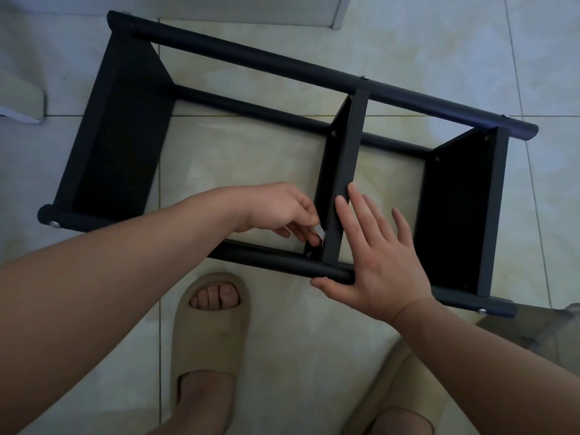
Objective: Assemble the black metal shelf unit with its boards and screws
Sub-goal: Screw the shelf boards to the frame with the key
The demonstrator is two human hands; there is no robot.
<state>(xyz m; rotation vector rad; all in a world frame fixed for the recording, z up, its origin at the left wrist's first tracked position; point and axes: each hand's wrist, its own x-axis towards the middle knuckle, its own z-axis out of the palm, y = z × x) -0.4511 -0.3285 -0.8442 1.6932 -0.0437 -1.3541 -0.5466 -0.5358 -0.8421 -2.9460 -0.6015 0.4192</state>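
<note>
The black metal shelf unit (282,67) lies on its side on the tiled floor, with three black boards fixed between its round tubes. My left hand (276,211) pinches a small silver tool (319,231) just above a screw (309,254) at the near end of the middle board (342,146). My right hand (379,255) lies flat with straight fingers on that board's edge, its thumb against the near tube (273,259). Screw heads show at the tube ends and on the boards.
My two feet in beige slippers (208,334) stand on the floor just in front of the near tube. A pale object (18,98) lies at the left edge. A light door or panel edge (335,11) runs along the top.
</note>
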